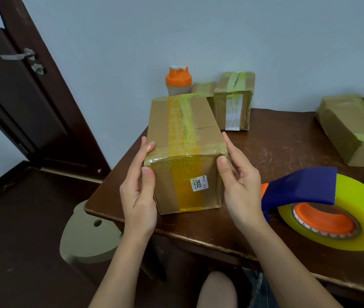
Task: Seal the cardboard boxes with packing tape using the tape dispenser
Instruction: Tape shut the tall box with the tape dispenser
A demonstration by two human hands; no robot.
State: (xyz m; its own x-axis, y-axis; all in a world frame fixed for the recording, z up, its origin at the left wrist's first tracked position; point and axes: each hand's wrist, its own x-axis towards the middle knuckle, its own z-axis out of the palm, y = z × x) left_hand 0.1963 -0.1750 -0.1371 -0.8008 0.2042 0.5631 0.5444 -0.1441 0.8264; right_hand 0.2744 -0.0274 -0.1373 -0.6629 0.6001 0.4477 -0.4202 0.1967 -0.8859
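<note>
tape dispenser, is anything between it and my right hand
Nothing visible. The tape dispenser lies on the table just right of the right hand, with bare tabletop between them. That hand is on the box, as is the left hand.

A small white sticker (199, 183) sits on the near end face of the cardboard box (185, 152), just at 3 o'clock of the amber tape strip (187, 185) running down that face; its print is turned sideways; the large black figures read "29002"; beside them, smaller, "3-2"; the finer lines under these are too small to read.
</note>
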